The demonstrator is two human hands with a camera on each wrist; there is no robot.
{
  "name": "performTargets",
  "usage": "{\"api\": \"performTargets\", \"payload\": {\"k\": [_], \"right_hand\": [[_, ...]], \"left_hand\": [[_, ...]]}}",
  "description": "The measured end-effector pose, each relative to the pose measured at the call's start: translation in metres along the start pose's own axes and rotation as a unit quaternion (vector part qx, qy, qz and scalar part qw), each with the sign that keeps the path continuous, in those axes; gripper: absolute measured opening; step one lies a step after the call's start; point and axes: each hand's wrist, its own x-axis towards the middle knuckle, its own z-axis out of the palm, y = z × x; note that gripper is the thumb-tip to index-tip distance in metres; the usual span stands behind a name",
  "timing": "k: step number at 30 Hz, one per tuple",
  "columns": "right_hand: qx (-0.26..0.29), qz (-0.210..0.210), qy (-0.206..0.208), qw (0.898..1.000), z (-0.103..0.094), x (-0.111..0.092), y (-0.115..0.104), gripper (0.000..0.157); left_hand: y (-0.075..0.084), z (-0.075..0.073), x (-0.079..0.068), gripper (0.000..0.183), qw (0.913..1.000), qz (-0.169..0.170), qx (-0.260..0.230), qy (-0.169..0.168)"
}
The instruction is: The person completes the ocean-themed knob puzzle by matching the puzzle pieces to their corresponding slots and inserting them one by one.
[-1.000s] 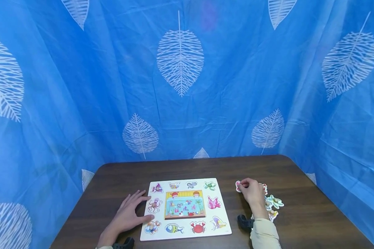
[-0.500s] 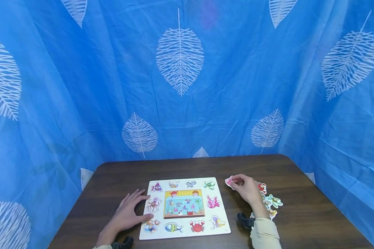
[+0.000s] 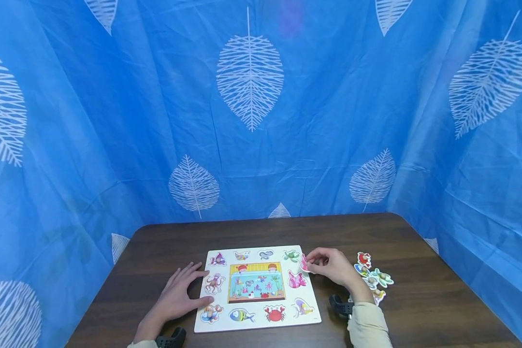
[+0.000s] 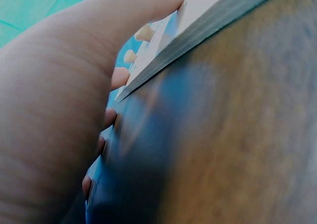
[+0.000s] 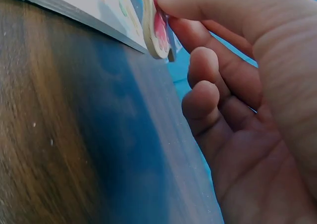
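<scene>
A white puzzle board with sea-animal pictures round a fish-tank scene lies on the table. My right hand pinches a pink puzzle piece between thumb and index finger, tilted over the board's right edge, just above the pink fish picture. The right wrist view shows the piece's wooden edge; the other fingers are bent and touch nothing. My left hand lies at the board's left edge, thumb and index fingertip on it, the remaining fingers spread. Wooden knobs stand up from the board beyond the left thumb.
Several loose puzzle pieces lie heaped on the dark wooden table, to the right of the board behind the right wrist. A red crab piece is at the back of the heap. A blue leaf-patterned curtain surrounds the table.
My right hand has carried the pink puzzle piece leftward from beside the loose pieces to the board's right edge. The left hand keeps its place on the board.
</scene>
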Motion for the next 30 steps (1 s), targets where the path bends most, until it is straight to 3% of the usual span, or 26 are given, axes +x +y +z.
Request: {"api": "performTargets", "payload": {"k": [18,30], "right_hand": [[0.005,-0.031,-0.083,0.996,0.016,0.001,-0.003,0.015],[-0.012,-0.034,-0.106,0.994,0.027,0.003,-0.007,0.014]], "left_hand": [[-0.002,0.002,0.0,0.079,1.0,0.008,0.003,0.003],[-0.003,0.003,0.001,0.078,0.9999,0.01,-0.002,0.004]]}}
